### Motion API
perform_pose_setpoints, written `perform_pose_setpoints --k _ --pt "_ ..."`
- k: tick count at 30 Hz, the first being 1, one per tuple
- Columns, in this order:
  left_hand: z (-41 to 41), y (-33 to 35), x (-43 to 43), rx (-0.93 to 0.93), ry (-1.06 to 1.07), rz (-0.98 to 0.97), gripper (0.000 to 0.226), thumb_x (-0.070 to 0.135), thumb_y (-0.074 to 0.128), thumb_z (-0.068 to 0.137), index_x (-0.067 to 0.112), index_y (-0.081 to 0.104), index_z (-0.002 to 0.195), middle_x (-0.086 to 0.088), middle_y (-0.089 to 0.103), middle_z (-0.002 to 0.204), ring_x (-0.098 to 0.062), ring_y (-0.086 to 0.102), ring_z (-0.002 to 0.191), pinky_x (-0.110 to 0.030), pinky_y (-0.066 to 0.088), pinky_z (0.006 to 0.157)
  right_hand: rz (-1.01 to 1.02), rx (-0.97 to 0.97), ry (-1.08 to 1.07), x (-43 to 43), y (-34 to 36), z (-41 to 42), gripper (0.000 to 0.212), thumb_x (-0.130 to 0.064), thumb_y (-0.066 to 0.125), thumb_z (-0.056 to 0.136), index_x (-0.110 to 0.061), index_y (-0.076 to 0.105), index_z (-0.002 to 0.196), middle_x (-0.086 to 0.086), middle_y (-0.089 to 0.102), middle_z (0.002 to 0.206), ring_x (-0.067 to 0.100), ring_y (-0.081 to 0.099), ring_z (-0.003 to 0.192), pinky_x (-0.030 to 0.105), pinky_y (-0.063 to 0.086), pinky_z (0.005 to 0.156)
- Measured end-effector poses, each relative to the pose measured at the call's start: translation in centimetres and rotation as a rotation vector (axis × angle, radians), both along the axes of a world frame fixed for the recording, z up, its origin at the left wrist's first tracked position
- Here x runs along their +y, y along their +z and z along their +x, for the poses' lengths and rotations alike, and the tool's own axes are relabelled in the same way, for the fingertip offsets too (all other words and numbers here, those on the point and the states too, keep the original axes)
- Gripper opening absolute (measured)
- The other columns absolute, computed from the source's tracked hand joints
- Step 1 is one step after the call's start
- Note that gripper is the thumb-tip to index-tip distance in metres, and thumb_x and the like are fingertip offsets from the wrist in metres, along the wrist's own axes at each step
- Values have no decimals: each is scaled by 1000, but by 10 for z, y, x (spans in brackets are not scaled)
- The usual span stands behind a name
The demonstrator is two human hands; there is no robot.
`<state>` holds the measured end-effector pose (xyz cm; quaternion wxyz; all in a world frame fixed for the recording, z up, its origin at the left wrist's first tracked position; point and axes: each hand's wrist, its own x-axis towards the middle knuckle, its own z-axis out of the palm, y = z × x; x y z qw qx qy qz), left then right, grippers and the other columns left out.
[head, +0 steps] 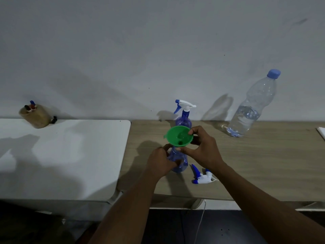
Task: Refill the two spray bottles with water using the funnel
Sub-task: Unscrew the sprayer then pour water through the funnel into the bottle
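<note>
Head view: toward the wooden tabletop's [263, 164] left edge, a left hand [161, 161] curls its fingers round the uncapped spray bottle [179, 162] while the right hand [204, 148] pinches the green funnel [179, 135], finger on rim, thumb beneath. The spout should sit plumb in the neck before release. The second spray bottle [183, 118] and capped water bottle [249, 110] stand at the back edge, and the loose trigger head [202, 176] lies nearer the front.
</note>
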<state>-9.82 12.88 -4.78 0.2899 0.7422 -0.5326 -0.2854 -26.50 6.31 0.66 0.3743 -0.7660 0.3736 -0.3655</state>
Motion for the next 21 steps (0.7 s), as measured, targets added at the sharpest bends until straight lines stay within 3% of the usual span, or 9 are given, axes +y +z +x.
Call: perform_pose_setpoints --k 7,13,15,18,21 --pt "-1 -4 0 -65 -10 -28 68 48 82 74 27 56 133 3 64 90 -13 62 77 -26 49 68 -17 56 -10 4 -7 -9 62 -42 89 64 -25 50 109 -17 60 111 1 61 104 32 58 84" --pt "-2 -5 7 -50 52 32 87 57 82 68 26 45 140 5 63 94 -14 62 84 -29 49 72 2 66 40 6 2 -15 90 -52 90 58 -31 40 130 -26 51 124 -7 54 112 19 48 91" --pt "-4 -4 14 -49 85 64 79 64 80 66 26 49 128 6 64 96 -13 62 84 -29 48 70 9 70 18 6 3 -23 94 -60 87 56 -38 35 130 -21 49 128 -6 51 115 14 44 90" --pt "-11 -7 30 -188 62 47 45 68 70 74 28 56 90 11 64 81 -10 61 74 -30 50 66 -9 75 -74 2 -6 -48 94 -75 74 60 -30 38 134 -9 50 127 2 54 112 18 44 86" --pt "-32 -13 46 -384 -15 8 42 66 60 84 26 56 74 11 60 74 -4 53 66 -24 38 59 -53 100 -198 -7 -21 -81 83 -81 57 71 -25 42 131 -6 52 118 5 56 103 24 48 79"
